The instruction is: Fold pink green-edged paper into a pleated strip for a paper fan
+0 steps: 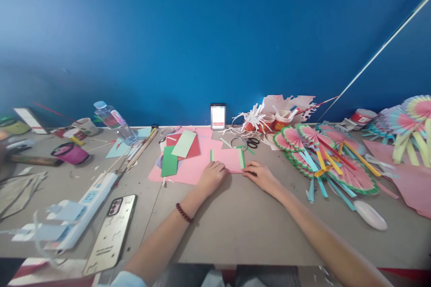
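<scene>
A small pink sheet of paper [228,160] with a green strip along each side lies on the table in front of me. My left hand [212,177] has its fingers bent and pressed together on the sheet's lower left corner. At the lower right corner, my right hand [261,175] pinches the near edge by the green strip. Just left of the sheet, a dark green paper piece [169,161], a pale green piece [184,144] and a red piece [194,149] overlap on larger pink paper [183,176].
Black-handled scissors [252,142] lie behind my right hand. Pleated paper fans [353,175] and a white oval object [370,215] sit to the right. On the left are a power strip [89,210], a phone [111,233] and a tilted bottle [116,122]. A lit phone [218,116] leans on the blue wall.
</scene>
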Tool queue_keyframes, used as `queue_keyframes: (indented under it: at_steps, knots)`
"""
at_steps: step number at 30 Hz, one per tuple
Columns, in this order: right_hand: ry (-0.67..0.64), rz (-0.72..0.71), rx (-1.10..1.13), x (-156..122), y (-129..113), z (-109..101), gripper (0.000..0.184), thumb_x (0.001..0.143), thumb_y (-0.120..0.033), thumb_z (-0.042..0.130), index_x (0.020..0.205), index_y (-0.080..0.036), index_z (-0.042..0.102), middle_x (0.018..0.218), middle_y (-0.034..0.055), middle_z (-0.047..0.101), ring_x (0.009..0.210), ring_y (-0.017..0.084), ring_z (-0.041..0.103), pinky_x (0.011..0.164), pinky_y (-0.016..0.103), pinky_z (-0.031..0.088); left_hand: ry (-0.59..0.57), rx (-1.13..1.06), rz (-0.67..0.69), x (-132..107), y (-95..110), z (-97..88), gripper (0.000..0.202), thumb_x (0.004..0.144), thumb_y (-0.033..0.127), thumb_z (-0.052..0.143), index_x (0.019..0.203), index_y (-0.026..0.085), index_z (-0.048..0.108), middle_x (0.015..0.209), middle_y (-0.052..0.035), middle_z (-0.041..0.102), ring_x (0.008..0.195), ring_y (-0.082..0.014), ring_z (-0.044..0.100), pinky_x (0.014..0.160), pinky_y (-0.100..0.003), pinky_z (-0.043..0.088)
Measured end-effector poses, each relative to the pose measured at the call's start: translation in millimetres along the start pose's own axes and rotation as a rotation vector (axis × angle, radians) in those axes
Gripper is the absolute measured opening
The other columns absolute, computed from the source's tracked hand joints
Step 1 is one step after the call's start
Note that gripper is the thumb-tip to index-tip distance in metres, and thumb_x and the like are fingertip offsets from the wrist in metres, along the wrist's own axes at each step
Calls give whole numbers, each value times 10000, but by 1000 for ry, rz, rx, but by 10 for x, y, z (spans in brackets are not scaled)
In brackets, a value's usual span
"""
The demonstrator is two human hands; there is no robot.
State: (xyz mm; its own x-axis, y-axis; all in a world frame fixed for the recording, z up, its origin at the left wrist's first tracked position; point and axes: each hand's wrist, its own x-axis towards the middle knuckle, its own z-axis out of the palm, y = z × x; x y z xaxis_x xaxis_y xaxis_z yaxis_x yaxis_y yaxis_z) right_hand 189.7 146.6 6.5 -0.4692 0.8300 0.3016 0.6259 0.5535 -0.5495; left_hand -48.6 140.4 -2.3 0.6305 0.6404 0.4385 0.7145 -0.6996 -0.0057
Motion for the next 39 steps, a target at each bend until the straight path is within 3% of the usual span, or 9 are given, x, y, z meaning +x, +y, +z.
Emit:
queue_keyframes:
  at_steps: [5, 14, 22, 27, 39]
  knots:
    - [72, -108, -87, 0, 61, 67, 214, 907, -260, 522, 898, -216, 731, 890, 65, 683, 844, 191, 643, 774, 319, 538, 2, 31, -10, -3, 10, -9, 117, 922, 167, 511, 895, 164, 625, 794, -40, 589, 789, -188, 536, 691, -321, 378]
    - [134, -147, -112, -8, 13, 67, 193, 920, -230, 516, 928, -183, 702, 885, 71, 688, 863, 188, 641, 790, 313, 537, 106, -42, -78, -4, 18, -22, 136, 906, 147, 496, 860, 176, 621, 801, -39, 608, 772, -181, 535, 677, -308, 406]
    - [231, -179, -45, -18, -86, 105, 230, 939, -259, 484, 882, -201, 699, 841, 57, 686, 821, 177, 649, 745, 307, 552, 188, 28, -32, 31, 132, -73, 143, 926, 255, 532, 1013, 173, 611, 845, -43, 611, 776, -174, 542, 679, -307, 395]
    - [252, -178, -12, -24, -136, 106, 240, 939, -270, 481, 875, -214, 706, 835, 56, 684, 808, 176, 645, 738, 319, 561, 201, 81, 12, 45, 161, -77, 131, 944, 209, 499, 947, 178, 627, 754, -19, 591, 722, -164, 525, 654, -306, 365]
    - [259, -159, 4, -14, -203, 83, 251, 924, -222, 475, 848, -206, 714, 809, 55, 680, 787, 183, 649, 721, 323, 562, 216, -47, -87, 37, 169, -100, 170, 931, 189, 510, 848, 194, 658, 714, -17, 564, 702, -158, 509, 629, -291, 362]
